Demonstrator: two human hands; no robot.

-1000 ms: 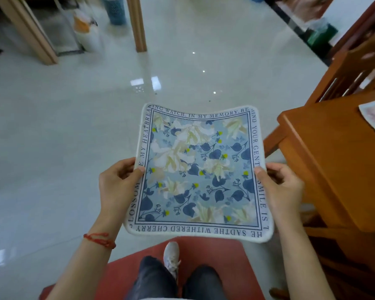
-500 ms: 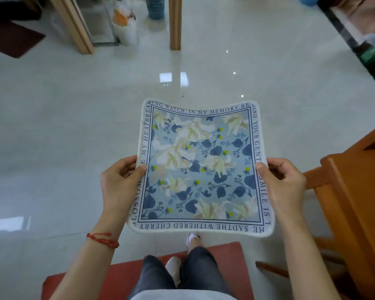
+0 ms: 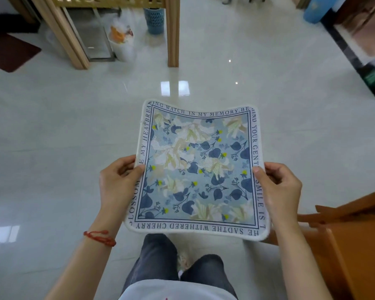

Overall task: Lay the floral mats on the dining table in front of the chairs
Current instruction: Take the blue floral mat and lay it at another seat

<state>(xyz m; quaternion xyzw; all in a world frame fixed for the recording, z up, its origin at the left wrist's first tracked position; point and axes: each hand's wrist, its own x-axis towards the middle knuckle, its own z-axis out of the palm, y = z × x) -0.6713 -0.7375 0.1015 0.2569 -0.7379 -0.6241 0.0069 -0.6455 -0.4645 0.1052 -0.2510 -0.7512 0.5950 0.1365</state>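
A square floral mat [image 3: 198, 169], pale blue with white flowers, dark blue leaves and a lettered border, is held flat in front of me over the tiled floor. My left hand [image 3: 117, 182] pinches its left edge, thumb on top. My right hand [image 3: 279, 187] pinches its right edge the same way. The mat sags a little in the middle. A corner of the orange wooden dining table [image 3: 359, 256] shows at the lower right, beside and below the mat. No chair is clearly visible.
Pale glossy floor tiles [image 3: 52, 148] spread ahead. A wooden post [image 3: 173, 31], a blue mesh bin [image 3: 155, 18] and a white bag of rubbish [image 3: 121, 42] stand at the far side. A dark doormat [image 3: 7, 53] lies far left. My legs [image 3: 178, 269] are below.
The view has swung left and away from the table, which now shows only at the lower right. The red mat under my feet has left view. Both hands keep the same hold.
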